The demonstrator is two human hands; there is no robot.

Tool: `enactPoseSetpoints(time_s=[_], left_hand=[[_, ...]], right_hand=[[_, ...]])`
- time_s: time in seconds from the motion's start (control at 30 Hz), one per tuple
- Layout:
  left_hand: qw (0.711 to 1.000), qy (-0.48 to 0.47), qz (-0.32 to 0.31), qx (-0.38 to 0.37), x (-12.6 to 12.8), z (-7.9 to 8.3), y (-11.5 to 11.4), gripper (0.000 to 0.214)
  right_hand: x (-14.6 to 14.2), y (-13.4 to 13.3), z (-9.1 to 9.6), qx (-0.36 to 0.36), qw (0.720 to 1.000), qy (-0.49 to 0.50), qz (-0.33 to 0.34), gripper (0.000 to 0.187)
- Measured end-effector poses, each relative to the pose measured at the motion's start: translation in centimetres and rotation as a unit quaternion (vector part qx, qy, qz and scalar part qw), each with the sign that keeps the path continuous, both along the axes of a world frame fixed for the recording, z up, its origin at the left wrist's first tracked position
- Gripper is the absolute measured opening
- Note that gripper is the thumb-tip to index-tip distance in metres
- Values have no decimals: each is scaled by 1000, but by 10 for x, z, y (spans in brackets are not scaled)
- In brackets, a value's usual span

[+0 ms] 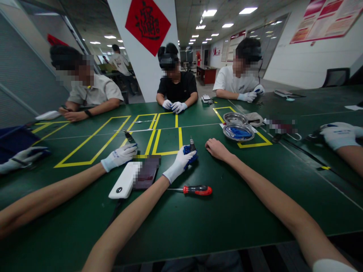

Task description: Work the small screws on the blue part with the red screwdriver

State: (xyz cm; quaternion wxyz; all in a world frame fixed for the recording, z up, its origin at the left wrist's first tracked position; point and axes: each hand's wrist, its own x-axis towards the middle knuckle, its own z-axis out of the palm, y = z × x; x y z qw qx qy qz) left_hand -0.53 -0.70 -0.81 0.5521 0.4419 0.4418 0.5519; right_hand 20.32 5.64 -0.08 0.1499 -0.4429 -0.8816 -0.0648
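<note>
My left hand (181, 163), in a white glove with blue palm, is closed round a small black tool (192, 145) whose thin metal tip points up. Only the tool's upper end shows. To its right my bare right hand (218, 149) rests on the green table (238, 211), fingers loosely curled in, with nothing seen in it. A screwdriver (197, 190) with a red and black handle lies nearer me, its shaft running toward my left wrist. Left of that wrist lie a white power bank (121, 182) and a dark phone-like slab (147, 174), partly blurred.
At left, a co-worker's gloved hand (120, 155) holds a dark tool (129, 136). Two metal bowls (238, 138), one with blue cloth, stand beyond my right hand. Another gloved hand (338, 134) is at far right. Several people sit opposite. Yellow tape (167, 153) marks rectangles.
</note>
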Motion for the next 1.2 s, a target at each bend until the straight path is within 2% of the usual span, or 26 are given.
enactPoseSetpoints(time_s=[0.13,0.27,0.47,0.87,1.07,1.2], left_hand=[[1000,4,-1,-3,0,1,0,45],[1000,9,-9,3,0,-1,1,43],[1000,11,-21,11,-1,-2,1,40],[1000,17,-19,8,0,3,-2,40],[999,15,-24,-18,-1,3,-4,44],[999,-5,-37,-5,-1,0,-2,45]], right_hand=[[6,2,6,2,996,85,-36,18],[8,0,6,-18,993,91,-68,23],[-2,-5,-2,-1,998,53,-18,23],[-19,-17,9,52,995,-78,29,17],[-23,-19,16,17,994,-84,62,14],[-27,-23,18,0,993,-72,88,14]])
